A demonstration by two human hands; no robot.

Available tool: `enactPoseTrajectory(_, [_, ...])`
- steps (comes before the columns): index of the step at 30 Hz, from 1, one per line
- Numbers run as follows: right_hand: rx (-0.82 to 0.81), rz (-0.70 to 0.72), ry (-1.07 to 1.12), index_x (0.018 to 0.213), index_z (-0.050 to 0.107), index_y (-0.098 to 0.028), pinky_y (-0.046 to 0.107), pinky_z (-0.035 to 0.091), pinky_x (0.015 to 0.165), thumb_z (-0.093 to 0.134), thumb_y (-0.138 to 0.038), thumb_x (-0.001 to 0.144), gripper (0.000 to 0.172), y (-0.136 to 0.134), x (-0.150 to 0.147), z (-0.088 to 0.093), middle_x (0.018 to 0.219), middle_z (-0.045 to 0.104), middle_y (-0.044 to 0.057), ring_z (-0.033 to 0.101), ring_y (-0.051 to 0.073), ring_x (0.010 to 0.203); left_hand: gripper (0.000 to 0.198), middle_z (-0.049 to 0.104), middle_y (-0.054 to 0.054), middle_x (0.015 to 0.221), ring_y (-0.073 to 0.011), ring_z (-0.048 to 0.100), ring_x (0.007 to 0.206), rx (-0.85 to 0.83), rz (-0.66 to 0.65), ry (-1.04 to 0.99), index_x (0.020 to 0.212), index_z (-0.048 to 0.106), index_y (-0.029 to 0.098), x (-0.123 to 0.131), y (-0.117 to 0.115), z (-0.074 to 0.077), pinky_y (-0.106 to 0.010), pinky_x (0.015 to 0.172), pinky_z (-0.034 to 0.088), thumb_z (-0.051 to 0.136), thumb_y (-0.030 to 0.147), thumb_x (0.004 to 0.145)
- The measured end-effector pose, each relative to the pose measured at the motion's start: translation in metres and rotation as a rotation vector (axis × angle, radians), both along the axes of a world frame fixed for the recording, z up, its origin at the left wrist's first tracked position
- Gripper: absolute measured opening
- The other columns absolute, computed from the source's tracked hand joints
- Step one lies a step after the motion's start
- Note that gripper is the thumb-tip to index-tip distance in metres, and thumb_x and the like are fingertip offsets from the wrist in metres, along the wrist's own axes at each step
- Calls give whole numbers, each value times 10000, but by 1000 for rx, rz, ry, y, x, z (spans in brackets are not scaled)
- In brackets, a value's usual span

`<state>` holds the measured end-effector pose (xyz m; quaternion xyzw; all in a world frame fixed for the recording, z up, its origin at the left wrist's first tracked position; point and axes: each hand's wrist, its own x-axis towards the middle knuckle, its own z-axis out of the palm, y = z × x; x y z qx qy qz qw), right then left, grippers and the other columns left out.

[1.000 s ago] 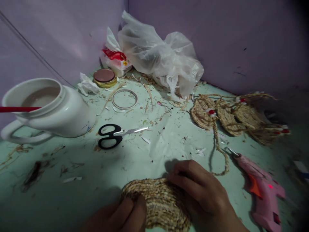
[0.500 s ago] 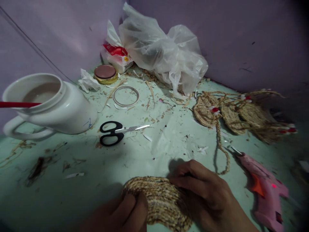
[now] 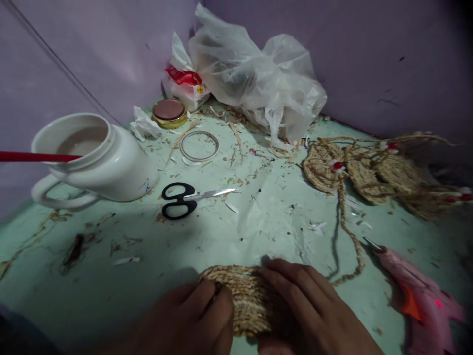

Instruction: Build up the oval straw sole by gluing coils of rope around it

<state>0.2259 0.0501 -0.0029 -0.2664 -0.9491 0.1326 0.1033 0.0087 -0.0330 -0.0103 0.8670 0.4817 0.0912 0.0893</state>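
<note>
At the bottom middle lies a coiled, braided straw piece [image 3: 247, 291] made of rows of natural-fibre cord, its lower right part covered by fingers. My left hand [image 3: 201, 315] is closed on its left edge, thumb and fingers pressed together. Over the right side of the piece lies my right hand [image 3: 310, 301], fingers stretched across the top and the thumb near the lower edge. To the right, a pink glue gun [image 3: 421, 296] with an orange trigger and a lit red light rests on its side. Black-handled scissors [image 3: 192, 197] lie partly open farther back.
A white mug [image 3: 129, 167] with brownish liquid and a red stick stands left. Behind are a tape ring [image 3: 199, 146], a round tin [image 3: 169, 112], a tissue pack [image 3: 186, 91] and a plastic bag [image 3: 258, 79]. Straw pieces with red beads [image 3: 323, 165] lie right. Scraps litter the table.
My right hand has shifted from pinching the upper right edge to lying across the right side of the straw piece. The view has swung slightly, moving the table things rightward.
</note>
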Motion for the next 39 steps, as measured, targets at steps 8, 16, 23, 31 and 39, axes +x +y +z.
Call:
enactPoseTrajectory(8, [-10,-73,9,1162,580,-199,372,570,737,678,-513,755,523,-17,3,-10,1143,692,70,663,245,924,122,672,-14,888,-202,573,808,-171,42,-25,869,615,207,4,7,10,-302,643,471,603,141,767])
enactPoseTrajectory(16, [-44,-154,124,1084,623,-167,397,581,705,749,-374,696,458,-17,-6,-4,1086,709,103,665,271,903,242,592,-92,1018,-261,513,911,-171,325,-223,1024,574,169,3,25,12,-463,766,471,450,115,824])
enactPoseTrajectory(23, [-38,-164,131,1081,631,-160,380,589,699,721,-330,717,413,-19,-6,-5,1092,707,104,664,259,895,210,566,-61,959,-262,471,902,-290,288,-270,877,579,185,14,36,11,-481,782,436,599,154,670])
enactPoseTrajectory(31, [-50,-181,163,1068,641,-157,398,594,714,733,-274,682,414,-21,-9,-6,1087,707,101,642,264,913,246,575,-61,956,-264,480,907,-284,229,-239,871,586,178,16,37,14,-476,801,430,649,168,634])
enactPoseTrajectory(39, [-92,-189,133,1142,592,-149,410,585,780,677,-240,736,425,-26,-6,-9,1162,666,109,597,266,995,294,605,-85,973,-283,509,902,-228,93,-96,938,602,140,17,38,14,-499,801,436,670,250,674])
